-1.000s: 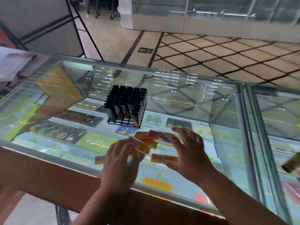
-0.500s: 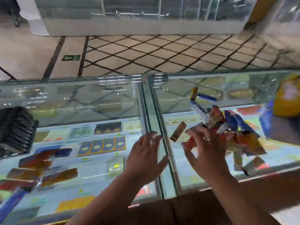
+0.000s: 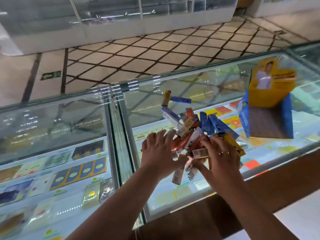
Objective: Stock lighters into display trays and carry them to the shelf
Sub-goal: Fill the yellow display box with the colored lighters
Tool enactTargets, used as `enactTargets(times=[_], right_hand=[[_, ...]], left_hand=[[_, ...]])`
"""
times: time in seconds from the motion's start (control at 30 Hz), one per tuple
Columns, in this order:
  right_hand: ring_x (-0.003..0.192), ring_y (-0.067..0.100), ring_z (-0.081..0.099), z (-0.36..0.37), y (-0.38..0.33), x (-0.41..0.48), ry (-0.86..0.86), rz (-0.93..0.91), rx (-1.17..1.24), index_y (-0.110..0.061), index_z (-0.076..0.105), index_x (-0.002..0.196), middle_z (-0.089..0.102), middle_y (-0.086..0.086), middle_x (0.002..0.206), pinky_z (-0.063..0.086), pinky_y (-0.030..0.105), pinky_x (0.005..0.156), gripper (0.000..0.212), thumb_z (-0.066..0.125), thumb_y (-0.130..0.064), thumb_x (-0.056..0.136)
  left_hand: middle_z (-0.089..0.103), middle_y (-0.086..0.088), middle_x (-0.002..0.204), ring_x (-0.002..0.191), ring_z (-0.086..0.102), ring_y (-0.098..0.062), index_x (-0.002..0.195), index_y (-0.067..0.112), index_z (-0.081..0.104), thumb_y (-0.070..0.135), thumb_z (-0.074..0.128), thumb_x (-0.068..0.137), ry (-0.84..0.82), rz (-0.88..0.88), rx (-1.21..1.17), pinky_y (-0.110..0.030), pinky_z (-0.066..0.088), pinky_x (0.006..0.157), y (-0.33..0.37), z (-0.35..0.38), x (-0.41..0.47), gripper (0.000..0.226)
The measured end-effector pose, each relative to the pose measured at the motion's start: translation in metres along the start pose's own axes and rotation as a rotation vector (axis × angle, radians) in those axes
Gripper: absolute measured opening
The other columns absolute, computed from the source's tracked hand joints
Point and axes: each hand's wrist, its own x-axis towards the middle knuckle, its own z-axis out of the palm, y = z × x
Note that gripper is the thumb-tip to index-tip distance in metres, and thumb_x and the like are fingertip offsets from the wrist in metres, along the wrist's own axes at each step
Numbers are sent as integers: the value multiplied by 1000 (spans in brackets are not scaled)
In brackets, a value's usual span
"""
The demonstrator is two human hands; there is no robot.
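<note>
lighters (image 3: 192,134) lie in a loose, many-coloured heap on the glass tabletop (image 3: 69,122), just right of the seam (image 3: 117,135) between two case sections. the left grip (image 3: 160,153) is released, fingers spread and fairly straight, fingertips at the heap's left edge. the right grip (image 3: 221,158) is also released, fingers splayed flat over the near right side of the heap, with a ring (image 3: 221,153) on one finger. a blue lighter (image 3: 180,99) lies slightly apart at the far side. an open yellow-and-blue display box (image 3: 270,122) sits to the right, near the heap but not touching it.
</note>
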Motion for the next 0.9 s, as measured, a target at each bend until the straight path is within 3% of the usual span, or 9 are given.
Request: enactTargets(times=[0.1, 0.3, 0.4, 0.53, 0.63, 0.73, 0.9], right_hand=[[124, 32, 35, -3, 5, 7, -15, 6, 7, -24, 56, 130, 43, 5, 141, 38, 53, 98, 71, 42, -71, 77], [133, 34, 29, -6, 12, 19, -85, 18, 14, -34, 49, 134, 36, 4, 148, 31, 57, 102, 78, 37, -79, 72], [135, 29, 21, -8, 10, 27, -128, 70, 48, -34, 42, 139, 31, 4, 152, 23, 56, 107, 87, 35, -81, 67], [139, 34, 21, -11, 0, 40, -228, 110, -46, -41, 24, 146, 24, 0, 155, 20, 52, 110, 96, 31, -87, 62], [138, 35, 20, -14, -10, 49, -279, 144, -85, -43, 15, 148, 21, 1, 156, 21, 50, 109, 91, 47, -81, 71], [136, 37, 21, -15, -15, 57, -324, 143, -133, -47, 12, 147, 21, 4, 153, 25, 50, 107, 86, 46, -78, 75], [125, 37, 33, -13, -15, 69, -307, 141, -191, -45, 27, 142, 35, 6, 140, 34, 46, 97, 71, 48, -69, 79]], left_hand=[[16, 4, 158, 140, 14, -31, 150, 38, 13, 62, 56, 74, -24, -52, 18, -46, 20, 110, 10, -4, 2, 90], [30, 3, 144, 131, 31, -30, 147, 36, 19, 52, 58, 79, 7, -86, -27, -43, 32, 105, 14, -4, 1, 80], [38, 0, 137, 124, 45, -28, 146, 32, 20, 42, 60, 83, 37, -83, -43, -41, 40, 99, 12, -6, 5, 75], [47, -1, 129, 115, 52, -28, 140, 26, 30, 37, 62, 83, 65, -144, -60, -36, 44, 84, 13, -9, 13, 66], [51, -1, 120, 106, 58, -28, 128, 22, 44, 34, 56, 88, 131, -159, -2, -33, 41, 73, 13, -12, 17, 43], [51, -1, 115, 100, 60, -29, 124, 22, 50, 31, 54, 88, 141, -135, -25, -34, 46, 75, 5, -14, 17, 37], [58, -2, 97, 89, 59, -28, 105, 16, 54, 24, 53, 89, 227, -147, -149, -34, 41, 68, -14, -20, 8, 17]])
